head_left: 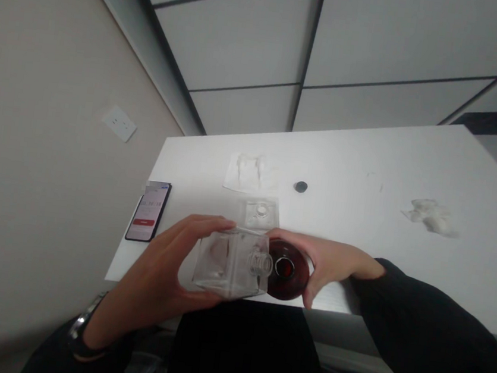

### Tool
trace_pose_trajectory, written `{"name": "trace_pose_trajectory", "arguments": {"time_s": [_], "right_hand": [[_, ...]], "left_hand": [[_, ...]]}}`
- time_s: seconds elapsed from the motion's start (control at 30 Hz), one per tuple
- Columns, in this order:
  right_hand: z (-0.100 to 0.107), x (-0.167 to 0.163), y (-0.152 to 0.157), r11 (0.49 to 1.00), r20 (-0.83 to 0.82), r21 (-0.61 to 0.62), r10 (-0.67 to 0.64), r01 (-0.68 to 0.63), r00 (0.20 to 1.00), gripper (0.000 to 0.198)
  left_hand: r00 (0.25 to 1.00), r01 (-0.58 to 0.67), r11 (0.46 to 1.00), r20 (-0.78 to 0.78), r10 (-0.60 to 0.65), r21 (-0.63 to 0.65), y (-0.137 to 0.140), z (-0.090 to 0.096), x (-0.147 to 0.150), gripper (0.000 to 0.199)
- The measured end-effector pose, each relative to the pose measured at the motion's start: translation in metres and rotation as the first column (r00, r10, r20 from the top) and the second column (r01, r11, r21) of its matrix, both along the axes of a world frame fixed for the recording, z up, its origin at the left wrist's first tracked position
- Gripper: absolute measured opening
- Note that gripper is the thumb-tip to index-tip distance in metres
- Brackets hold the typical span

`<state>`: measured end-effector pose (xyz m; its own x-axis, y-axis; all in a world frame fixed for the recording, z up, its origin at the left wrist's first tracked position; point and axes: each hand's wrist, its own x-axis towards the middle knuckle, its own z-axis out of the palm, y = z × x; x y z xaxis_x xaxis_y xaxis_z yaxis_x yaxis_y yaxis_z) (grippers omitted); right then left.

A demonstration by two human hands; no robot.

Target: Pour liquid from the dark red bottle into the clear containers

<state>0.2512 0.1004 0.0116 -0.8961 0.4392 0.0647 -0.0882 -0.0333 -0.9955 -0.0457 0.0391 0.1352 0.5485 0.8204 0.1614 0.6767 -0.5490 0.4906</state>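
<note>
My left hand [177, 256] is closed around a clear square bottle [221, 267], which is tilted so that its open neck points right. That neck lies close beside the open mouth of a dark red-brown round bottle [279, 289]; whether the two touch I cannot tell. My right hand [325, 261] wraps round the brown bottle from behind and from the right. Just beyond the tilted bottle, another clear square bottle [267, 212] stands upright without a lid, partly hidden by the first. A small dark round cap [301, 186] lies farther back.
Two white pump tops [251, 166] appear to lie on a white sheet [231, 178] on the white table [345, 161]. A phone [149, 214] rests near the left edge. Crumpled white tissue [431, 214] lies at the right. A wall with a socket [121, 124] borders the left.
</note>
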Motion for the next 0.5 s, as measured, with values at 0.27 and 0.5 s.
{"name": "trace_pose_trajectory", "arguments": {"time_s": [0.27,0.5], "right_hand": [[0.001,0.0,-0.001,1.0,-0.01,0.026,-0.006,0.007,1.0,0.102],[0.001,0.0,-0.002,1.0,-0.001,-0.014,-0.012,0.012,1.0,0.105]], "left_hand": [[0.994,0.09,0.994,-0.064,-0.085,0.069,0.003,0.016,0.003,0.078],[0.989,0.127,0.988,-0.09,-0.12,0.085,0.004,0.021,0.007,0.073]]}}
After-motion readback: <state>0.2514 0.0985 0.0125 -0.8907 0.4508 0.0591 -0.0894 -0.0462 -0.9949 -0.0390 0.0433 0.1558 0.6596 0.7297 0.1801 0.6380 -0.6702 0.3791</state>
